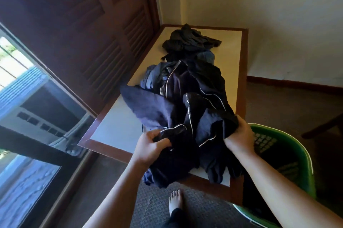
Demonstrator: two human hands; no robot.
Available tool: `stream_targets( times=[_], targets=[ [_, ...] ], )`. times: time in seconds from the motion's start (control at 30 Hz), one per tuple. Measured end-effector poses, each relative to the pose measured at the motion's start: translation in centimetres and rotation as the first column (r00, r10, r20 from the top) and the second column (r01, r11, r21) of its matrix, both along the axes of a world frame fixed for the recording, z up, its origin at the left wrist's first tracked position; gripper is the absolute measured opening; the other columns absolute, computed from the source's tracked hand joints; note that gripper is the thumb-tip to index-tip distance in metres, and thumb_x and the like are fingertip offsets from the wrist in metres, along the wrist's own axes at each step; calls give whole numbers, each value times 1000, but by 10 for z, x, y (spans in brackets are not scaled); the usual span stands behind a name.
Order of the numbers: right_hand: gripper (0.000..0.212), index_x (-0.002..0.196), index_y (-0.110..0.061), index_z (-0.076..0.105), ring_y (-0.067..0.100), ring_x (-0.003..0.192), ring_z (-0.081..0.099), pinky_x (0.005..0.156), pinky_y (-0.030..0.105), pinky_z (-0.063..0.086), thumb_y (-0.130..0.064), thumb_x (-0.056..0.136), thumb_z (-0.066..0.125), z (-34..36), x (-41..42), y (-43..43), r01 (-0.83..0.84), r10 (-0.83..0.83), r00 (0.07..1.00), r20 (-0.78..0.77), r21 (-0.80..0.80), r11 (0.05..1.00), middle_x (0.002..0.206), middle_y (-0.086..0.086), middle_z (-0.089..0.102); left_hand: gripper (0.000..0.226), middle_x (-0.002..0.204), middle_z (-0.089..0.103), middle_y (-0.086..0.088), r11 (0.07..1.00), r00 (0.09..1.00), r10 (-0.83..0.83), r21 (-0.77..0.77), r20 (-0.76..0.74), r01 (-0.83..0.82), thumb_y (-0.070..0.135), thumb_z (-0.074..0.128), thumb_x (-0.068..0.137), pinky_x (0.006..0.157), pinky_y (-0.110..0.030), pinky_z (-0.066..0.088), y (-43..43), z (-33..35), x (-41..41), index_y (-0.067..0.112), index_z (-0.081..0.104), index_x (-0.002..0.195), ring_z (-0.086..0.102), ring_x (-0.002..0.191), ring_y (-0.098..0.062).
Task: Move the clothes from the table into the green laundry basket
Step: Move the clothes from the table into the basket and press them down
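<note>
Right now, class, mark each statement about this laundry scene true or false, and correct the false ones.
1. The left hand and the right hand both grip the dark navy garment with white piping. True.
2. The green plastic laundry basket stands on the pale wood-framed table. False: it sits beside the table, lower than its top.
3. A crumpled black heap of clothes lies at the table's far end. True.
4. The person wears shoes. False: a bare foot shows on the patterned carpet.
</note>
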State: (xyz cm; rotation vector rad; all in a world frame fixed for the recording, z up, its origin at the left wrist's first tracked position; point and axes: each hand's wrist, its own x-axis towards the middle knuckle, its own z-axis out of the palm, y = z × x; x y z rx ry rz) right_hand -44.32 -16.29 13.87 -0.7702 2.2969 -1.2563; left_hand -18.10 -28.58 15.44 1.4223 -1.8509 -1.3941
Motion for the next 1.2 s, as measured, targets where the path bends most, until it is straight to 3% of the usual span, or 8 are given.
stream_targets(
  times=[0.1, 0.27, 0.43, 0.57, 0.73, 0.9, 1.03, 1.2],
  targets=[
    [25, 111, -32, 66, 26, 95, 63, 87, 36, 48, -37, 88, 74, -6, 10, 17, -30, 30, 1000, 0, 19, 999, 93, -11, 67, 38, 120, 57, 0, 953, 952, 134, -301, 275, -47, 40, 73, 72, 80, -36, 54, 17, -10, -7, 17, 69, 102, 66, 90, -24],
    [33, 94, -25, 61, 37, 98, 68, 81, 35, 47, -51, 75, 65, -15, 26, 41, -5, 6, 1000, -17, 82, 997, 96, 5, 73, 90, 170, 14, 4, 950, 857, 14, -274, 515, 149, 60, 69, 79, 86, -48, 56, 26, -35, -13, 25, 27, 151, 63, 124, -37],
    [23, 90, -26, 61, 37, 94, 69, 78, 37, 50, -40, 75, 69, -20, 38, 68, 38, -31, 997, -68, 106, 994, 88, 4, 70, 134, 170, 18, -10, 898, 611, -317, 22, 726, 440, 86, 69, 65, 94, -48, 53, 35, -57, -22, 50, -19, 159, 61, 130, -42],
    [18, 85, -30, 55, 38, 92, 69, 76, 33, 46, -33, 77, 71, -31, 49, 91, 59, -40, 993, -115, 164, 985, 81, -5, 62, 77, 133, 60, -14, 877, 537, -227, -69, 813, 475, 43, 69, 86, 87, -48, 57, 37, -60, -16, 27, 33, 152, 68, 112, -40],
    [26, 85, -34, 53, 37, 89, 68, 79, 39, 52, -51, 65, 53, -37, 75, 123, 117, -99, 986, -135, 134, 984, 78, -5, 60, 45, 103, 75, -8, 934, 777, -236, -85, 584, 347, 48, 69, 69, 76, -37, 54, 40, -39, 1, 25, 65, 107, 71, 100, -35],
    [16, 78, -25, 54, 38, 85, 67, 71, 38, 44, -28, 80, 70, -32, 97, 132, 184, -170, 978, -118, 124, 975, 72, -6, 60, 34, 74, 75, -3, 973, 977, -212, 90, 5, 210, 36, 79, 49, 70, -43, 59, 38, -12, 30, 14, 70, 73, 69, 73, -17],
    [28, 78, -25, 58, 30, 81, 67, 72, 45, 53, -50, 64, 56, -28, 109, 128, 185, -179, 981, -75, 77, 980, 75, -4, 67, 18, 73, 69, -5, 902, 894, -345, 162, -285, 400, 7, 76, 54, 67, -32, 48, 33, 30, 38, 1, 71, 71, 60, 70, -15],
    [35, 99, -29, 66, 25, 92, 72, 83, 53, 59, -48, 69, 70, -33, 113, 119, 111, -111, 994, -1, 62, 992, 91, -6, 75, 48, 88, 76, -19, 688, 717, -694, 229, -73, 689, 21, 78, 47, 76, -38, 53, 6, 57, 42, -5, 75, 87, 69, 81, -26]
  ],
)
